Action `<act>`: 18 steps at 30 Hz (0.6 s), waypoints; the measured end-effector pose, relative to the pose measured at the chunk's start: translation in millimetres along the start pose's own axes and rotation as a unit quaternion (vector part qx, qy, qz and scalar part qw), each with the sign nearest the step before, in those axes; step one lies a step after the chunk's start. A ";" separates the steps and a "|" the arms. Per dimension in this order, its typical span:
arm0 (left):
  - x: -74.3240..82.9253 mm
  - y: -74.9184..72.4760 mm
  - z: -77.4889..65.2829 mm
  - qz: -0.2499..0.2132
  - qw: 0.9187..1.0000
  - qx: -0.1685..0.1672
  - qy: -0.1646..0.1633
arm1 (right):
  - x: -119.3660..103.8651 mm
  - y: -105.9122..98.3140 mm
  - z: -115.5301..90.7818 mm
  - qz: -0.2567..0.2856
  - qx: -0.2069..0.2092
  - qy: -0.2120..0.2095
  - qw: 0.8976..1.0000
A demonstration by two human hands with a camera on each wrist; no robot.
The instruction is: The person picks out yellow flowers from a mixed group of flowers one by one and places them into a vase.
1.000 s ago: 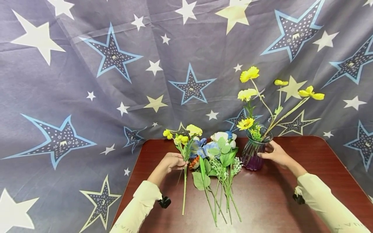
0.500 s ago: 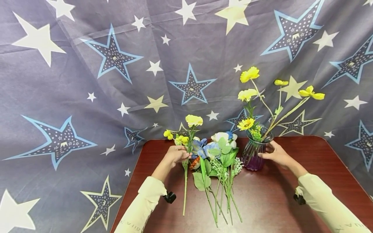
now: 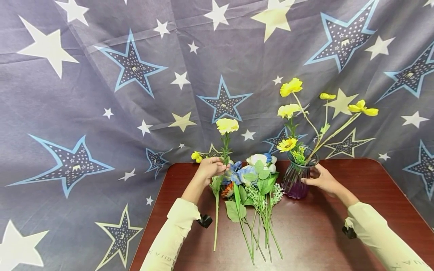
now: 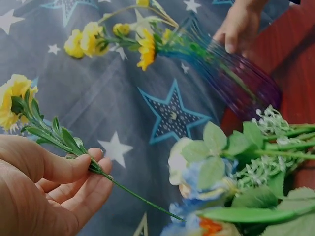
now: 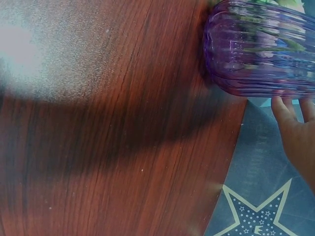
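The cloth [image 3: 244, 56] is gray with white, yellow and blue-edged stars, some full of little dots. The desk [image 3: 305, 233] is red-brown. The vase [image 3: 294, 180] is bluish on top and purple below. The held flower [image 3: 227, 126] is yellow, its leaves [image 4: 72, 142] green. The sleeves [image 3: 369, 229] are cream.
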State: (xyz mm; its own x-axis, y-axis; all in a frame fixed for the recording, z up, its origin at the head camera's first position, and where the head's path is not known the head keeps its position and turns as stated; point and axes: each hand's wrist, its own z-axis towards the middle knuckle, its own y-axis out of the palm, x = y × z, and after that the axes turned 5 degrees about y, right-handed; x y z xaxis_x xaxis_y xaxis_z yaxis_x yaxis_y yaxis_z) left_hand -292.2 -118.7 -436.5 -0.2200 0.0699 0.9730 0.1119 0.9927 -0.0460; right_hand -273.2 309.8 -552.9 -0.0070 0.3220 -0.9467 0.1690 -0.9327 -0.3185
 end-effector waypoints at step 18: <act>40.1 42.1 1.0 -0.015 0.991 -0.049 0.123 | -1.5 0.8 -2.0 0.007 0.001 -0.007 1.000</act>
State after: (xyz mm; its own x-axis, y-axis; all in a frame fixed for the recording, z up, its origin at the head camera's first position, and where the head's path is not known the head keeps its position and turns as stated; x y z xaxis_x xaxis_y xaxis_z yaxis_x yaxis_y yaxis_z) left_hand -297.3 -74.0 -399.6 0.0173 0.0023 0.9998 0.2056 0.9786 -0.0059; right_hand -271.1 308.8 -551.6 -0.0192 0.3062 -0.9518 0.1670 -0.9376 -0.3050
